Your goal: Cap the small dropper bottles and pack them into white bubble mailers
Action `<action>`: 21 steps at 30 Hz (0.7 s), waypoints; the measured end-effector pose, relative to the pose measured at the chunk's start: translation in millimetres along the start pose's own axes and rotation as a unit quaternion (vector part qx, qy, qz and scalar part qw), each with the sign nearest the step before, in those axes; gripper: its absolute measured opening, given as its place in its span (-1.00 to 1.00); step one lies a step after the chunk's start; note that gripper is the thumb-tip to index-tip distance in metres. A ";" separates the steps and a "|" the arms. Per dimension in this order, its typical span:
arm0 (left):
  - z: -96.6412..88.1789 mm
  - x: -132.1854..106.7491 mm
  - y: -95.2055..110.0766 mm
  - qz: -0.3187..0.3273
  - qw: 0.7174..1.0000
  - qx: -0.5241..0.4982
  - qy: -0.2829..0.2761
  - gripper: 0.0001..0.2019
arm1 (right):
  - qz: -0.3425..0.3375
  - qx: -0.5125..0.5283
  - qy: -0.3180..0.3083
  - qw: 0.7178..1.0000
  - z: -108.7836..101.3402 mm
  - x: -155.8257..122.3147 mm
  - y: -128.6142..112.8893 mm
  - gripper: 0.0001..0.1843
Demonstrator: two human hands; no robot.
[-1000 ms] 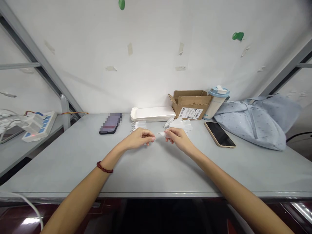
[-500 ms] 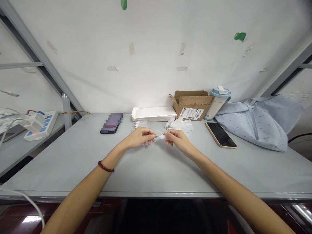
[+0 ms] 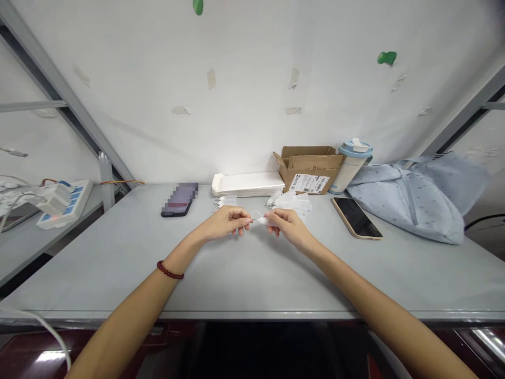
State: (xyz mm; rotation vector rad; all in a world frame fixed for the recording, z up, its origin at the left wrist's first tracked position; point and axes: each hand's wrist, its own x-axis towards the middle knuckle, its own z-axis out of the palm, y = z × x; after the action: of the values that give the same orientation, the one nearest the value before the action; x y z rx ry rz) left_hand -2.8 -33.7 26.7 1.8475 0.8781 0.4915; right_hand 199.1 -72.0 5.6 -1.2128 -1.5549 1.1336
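Note:
My left hand (image 3: 232,220), fingers closed in a pinch, holds the end of a thin metal piece (image 3: 254,220) over the table. The metal piece points toward a small translucent white plastic piece (image 3: 262,220) gripped by my right hand (image 3: 284,223), also pinched shut. A thin pale loop arches above the gap between the hands. Whether metal and plastic touch is too small to tell. Behind my right hand lies a pile of similar translucent white pieces (image 3: 294,200) with metal bits at one end. Behind my left hand sits a smaller group of white pieces (image 3: 228,200).
A stack of white flat boxes (image 3: 248,183), an open cardboard box (image 3: 311,171) and a blue-lidded cup (image 3: 349,166) stand along the wall. Phones lie left (image 3: 179,200) and right (image 3: 357,218) on the grey table (image 3: 252,279). A blue cloth bag (image 3: 406,202) rests far right.
The camera view has shifted very slightly. Both hands keep the same pinch on the metal and plastic pieces, with almost no visible movement.

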 end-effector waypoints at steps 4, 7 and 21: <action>0.0 0.4 -0.5 0.002 1.000 -0.001 -0.002 -0.74 | 0.001 -0.008 -0.001 1.000 0.4 -0.3 0.1 -0.63; 0.4 0.6 -0.9 0.002 1.000 -0.001 0.000 -0.75 | -0.006 -0.012 -0.008 1.000 0.6 0.1 1.3 -0.62; 8.4 -0.9 -2.1 0.001 1.000 0.017 0.002 -0.78 | -0.022 -0.058 -0.018 0.998 5.7 -0.7 9.9 -0.59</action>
State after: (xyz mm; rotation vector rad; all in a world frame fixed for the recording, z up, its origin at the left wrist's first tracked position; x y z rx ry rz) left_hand 1.5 -39.0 21.3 1.8790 0.8920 0.4835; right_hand 195.9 -72.3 -5.4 -1.2347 -1.6848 1.0547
